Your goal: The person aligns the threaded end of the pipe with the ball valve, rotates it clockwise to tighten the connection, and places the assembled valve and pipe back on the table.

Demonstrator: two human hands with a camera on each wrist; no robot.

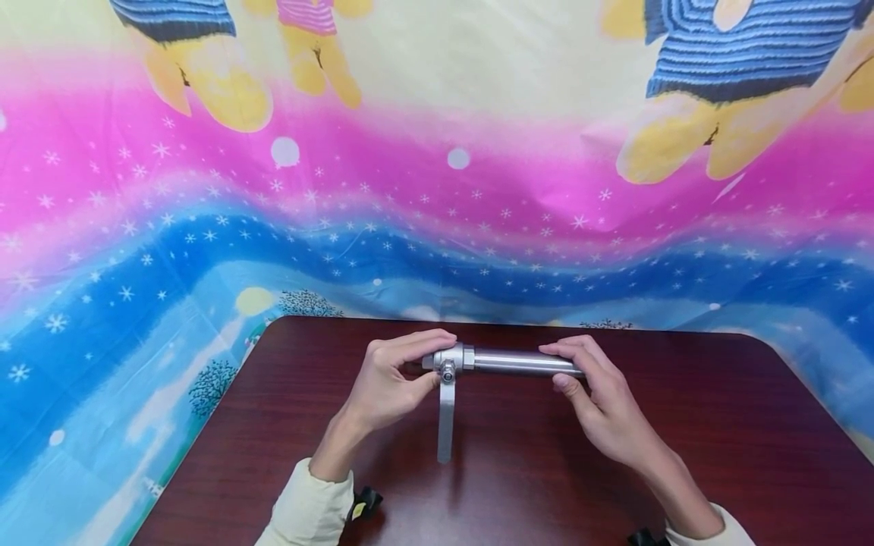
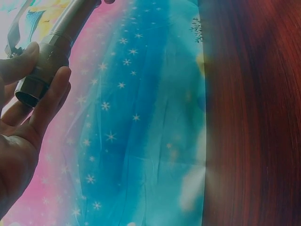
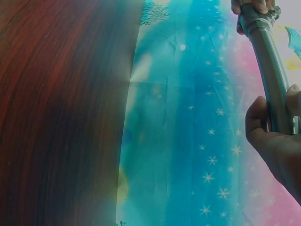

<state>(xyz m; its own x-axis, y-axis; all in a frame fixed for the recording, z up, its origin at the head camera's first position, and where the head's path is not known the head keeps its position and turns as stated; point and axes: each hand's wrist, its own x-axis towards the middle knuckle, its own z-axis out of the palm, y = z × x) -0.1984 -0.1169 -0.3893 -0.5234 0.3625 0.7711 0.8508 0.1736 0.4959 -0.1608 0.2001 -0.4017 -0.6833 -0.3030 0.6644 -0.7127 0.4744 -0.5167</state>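
Observation:
A metal ball valve (image 1: 449, 356) with a long flat lever handle (image 1: 446, 425) is joined to a straight steel pipe (image 1: 512, 362). Together they are held level above the table, the lever pointing toward the person. My left hand (image 1: 392, 379) grips the valve body at the left end, thumb on the near side and fingers behind. In the left wrist view the valve's open end (image 2: 29, 92) shows between thumb and fingers. The pipe's right end lies in my right hand (image 1: 604, 402), thumb below and fingers over the top. In the right wrist view, thumb and fingers (image 3: 257, 117) flank the pipe.
A dark red-brown wooden table (image 1: 519, 470) with rounded far corners lies beneath the hands. Right behind its far edge hangs a printed cloth (image 1: 437, 189) in pink and blue. A black strap piece (image 1: 365, 502) sits by the left sleeve.

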